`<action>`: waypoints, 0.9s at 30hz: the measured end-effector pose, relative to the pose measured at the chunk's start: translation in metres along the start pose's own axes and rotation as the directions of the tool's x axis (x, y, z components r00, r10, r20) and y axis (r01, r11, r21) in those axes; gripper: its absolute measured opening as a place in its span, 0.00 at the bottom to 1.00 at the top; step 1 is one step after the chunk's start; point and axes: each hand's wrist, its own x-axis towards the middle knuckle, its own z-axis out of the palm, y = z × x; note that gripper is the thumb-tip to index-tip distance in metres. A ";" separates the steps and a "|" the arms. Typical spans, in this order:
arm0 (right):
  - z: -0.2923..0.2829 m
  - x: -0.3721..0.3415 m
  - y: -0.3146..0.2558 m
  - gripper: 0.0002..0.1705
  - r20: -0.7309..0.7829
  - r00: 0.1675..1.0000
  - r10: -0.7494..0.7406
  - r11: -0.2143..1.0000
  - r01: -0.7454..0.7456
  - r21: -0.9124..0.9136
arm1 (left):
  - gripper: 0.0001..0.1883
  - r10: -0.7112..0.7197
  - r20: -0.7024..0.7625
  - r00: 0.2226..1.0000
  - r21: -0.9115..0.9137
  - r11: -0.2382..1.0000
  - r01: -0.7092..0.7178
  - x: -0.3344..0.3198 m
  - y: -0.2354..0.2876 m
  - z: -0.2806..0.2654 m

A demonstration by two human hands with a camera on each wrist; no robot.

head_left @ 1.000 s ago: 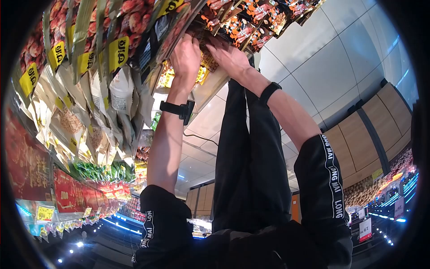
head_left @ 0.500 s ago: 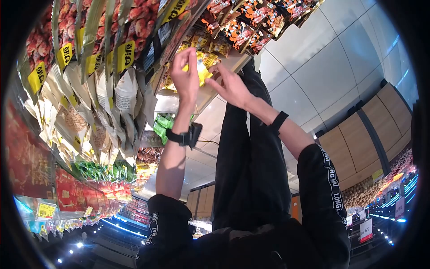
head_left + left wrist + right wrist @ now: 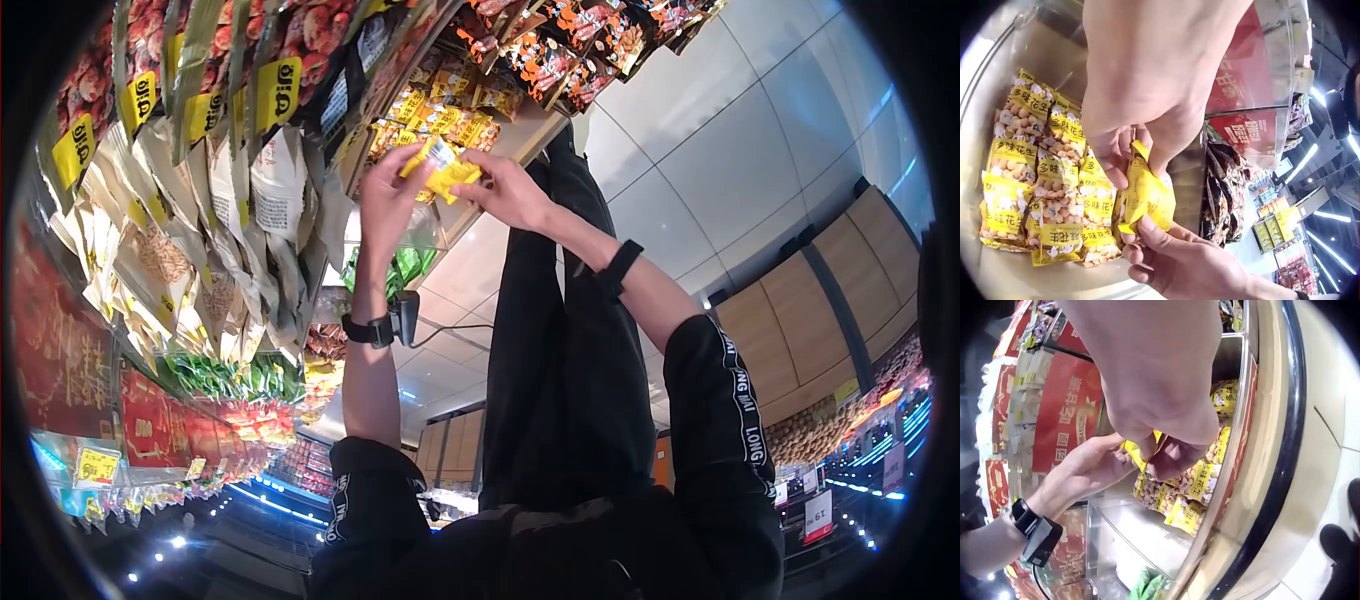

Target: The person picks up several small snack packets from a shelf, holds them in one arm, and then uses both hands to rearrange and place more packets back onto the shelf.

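Observation:
Both hands hold one small yellow peanut packet [image 3: 440,172] over a display bin. My left hand [image 3: 385,205] pinches one end of it, and my right hand [image 3: 512,192] pinches the opposite end. From the left wrist, the packet [image 3: 1150,197] shows a plain yellow side with small print, with the right thumb [image 3: 1159,234] pressed on its lower edge. In the right wrist view the right hand hides most of the packet [image 3: 1138,453]. Below lie several matching peanut packets [image 3: 1054,212] in rows, their fronts printed with peanuts.
A wooden ledge with a dark rounded edge [image 3: 1288,425] borders the bin. Big hanging bags [image 3: 275,195] crowd the left side. Orange-and-black snack packs [image 3: 545,65] fill the neighbouring compartment, and green packs [image 3: 405,268] lie on the near side. Tiled floor [image 3: 725,150] stretches right.
Both hands were down among the packets, then rose and drew back toward the body with one peanut packet. The packet is now held between them, and the rows below have come into view.

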 end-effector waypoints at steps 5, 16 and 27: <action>0.009 0.036 -0.020 0.13 -0.014 0.979 0.203 0.928 -0.188 0.323 | 0.15 0.037 -0.210 0.977 -0.101 0.993 -0.059 0.021 0.019 -0.005; 0.027 0.056 -0.019 0.11 -0.181 0.978 0.104 0.955 -0.048 0.293 | 0.15 0.054 -0.479 0.876 -0.287 0.933 -0.215 0.035 0.012 0.009; 0.000 0.023 -0.048 0.13 -0.030 0.895 -0.444 0.619 0.282 -0.733 | 0.30 0.170 -0.271 0.948 -0.327 0.910 -0.257 -0.002 0.018 0.015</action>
